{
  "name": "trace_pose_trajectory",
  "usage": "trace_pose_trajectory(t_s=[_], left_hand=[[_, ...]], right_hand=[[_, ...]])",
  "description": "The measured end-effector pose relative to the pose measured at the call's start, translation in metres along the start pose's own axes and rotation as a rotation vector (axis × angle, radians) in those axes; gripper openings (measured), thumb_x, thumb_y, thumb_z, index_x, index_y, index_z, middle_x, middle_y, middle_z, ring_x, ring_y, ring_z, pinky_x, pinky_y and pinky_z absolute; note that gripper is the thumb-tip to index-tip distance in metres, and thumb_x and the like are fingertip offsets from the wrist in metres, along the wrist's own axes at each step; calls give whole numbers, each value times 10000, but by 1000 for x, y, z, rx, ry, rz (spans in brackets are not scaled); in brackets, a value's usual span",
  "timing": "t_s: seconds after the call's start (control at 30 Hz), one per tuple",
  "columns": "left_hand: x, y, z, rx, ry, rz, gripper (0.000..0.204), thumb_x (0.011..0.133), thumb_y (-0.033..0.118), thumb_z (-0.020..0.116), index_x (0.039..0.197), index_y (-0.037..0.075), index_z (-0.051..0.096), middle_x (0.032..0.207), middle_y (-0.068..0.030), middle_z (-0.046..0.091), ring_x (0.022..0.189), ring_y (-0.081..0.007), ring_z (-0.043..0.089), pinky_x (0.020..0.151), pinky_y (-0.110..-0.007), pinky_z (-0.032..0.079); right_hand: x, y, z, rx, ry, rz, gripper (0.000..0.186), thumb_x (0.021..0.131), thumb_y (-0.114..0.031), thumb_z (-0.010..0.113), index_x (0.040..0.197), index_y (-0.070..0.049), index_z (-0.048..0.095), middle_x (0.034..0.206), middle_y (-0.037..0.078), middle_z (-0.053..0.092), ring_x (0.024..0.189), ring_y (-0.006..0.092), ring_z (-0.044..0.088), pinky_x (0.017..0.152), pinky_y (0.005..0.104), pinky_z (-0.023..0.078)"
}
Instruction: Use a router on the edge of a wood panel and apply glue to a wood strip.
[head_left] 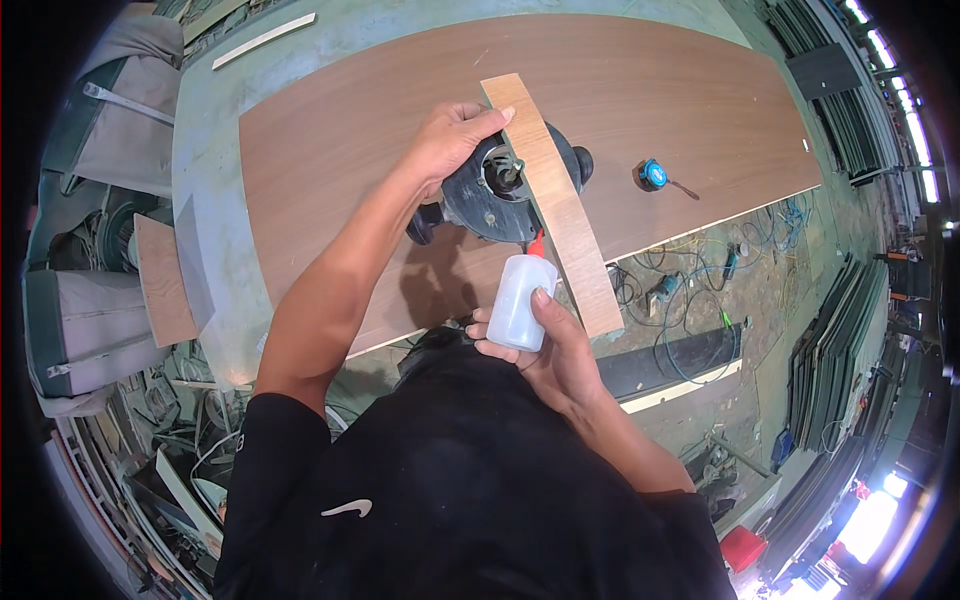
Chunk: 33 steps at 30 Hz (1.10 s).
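My left hand grips a narrow plywood strip near its upper end, thumb on its face, at a black power-tool base with a round central opening and two knobs. My right hand is closed round a translucent white squeeze bottle with a red nozzle, which is at the strip's left edge below the tool base. The tool is over a large brown wooden panel. A blue tape measure lies on the panel to the right.
The panel rests on a grey-green table. Hoses, cables and small tools lie below at the right. Stacked sheets line the right side. Grey padded items and a board are at the left; a pale batten lies upper left.
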<state>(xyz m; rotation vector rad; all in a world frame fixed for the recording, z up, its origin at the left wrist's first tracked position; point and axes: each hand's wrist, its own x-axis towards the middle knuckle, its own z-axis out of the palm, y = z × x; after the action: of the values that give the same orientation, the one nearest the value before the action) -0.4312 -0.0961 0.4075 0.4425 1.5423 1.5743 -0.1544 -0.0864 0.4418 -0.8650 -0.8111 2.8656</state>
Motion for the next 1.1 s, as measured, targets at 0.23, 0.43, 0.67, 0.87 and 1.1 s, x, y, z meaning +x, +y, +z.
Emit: trace_pose_trajectory(t_s=[0.23,0.43,0.67,0.87,1.1], left_hand=[[2,-1,-2,0,-3,-23,366,945,327,766,1020,-31,746,915,-85,759,762,-119,704,701,-274,576],[4,-6,-1,-53,9,-15,354,943,326,768,972,-26,744,880,-78,750,707,-115,690,647,-284,574],[7,-11,-2,-151,-7,-8,353,937,296,780,986,-50,732,842,-85,734,667,-120,685,603,-296,575],[3,-5,-1,-84,33,-28,355,935,285,782,1012,-57,725,861,-93,741,676,-128,690,615,-300,577],[-1,1,-1,-60,32,-27,353,937,288,775,1038,-45,717,898,-91,741,722,-128,698,653,-297,580]], right_hand=[[2,0,-2,4,-7,-2,605,1018,-402,649,1372,40,437,1168,248,672,1059,327,720,935,423,621],[-10,0,-2,-148,-13,-3,677,991,-346,688,1451,25,358,1253,248,636,1138,340,690,992,447,574],[-39,-25,10,-439,-88,-106,738,846,-129,809,1431,8,381,1355,220,607,1307,349,598,1110,481,475],[-50,-68,13,-553,-139,-198,758,801,-169,851,1387,22,411,1347,250,618,1284,357,614,1090,487,489],[-45,-103,12,-589,-34,-371,868,766,-302,902,1382,57,406,1303,277,636,1199,389,659,1034,498,525]])
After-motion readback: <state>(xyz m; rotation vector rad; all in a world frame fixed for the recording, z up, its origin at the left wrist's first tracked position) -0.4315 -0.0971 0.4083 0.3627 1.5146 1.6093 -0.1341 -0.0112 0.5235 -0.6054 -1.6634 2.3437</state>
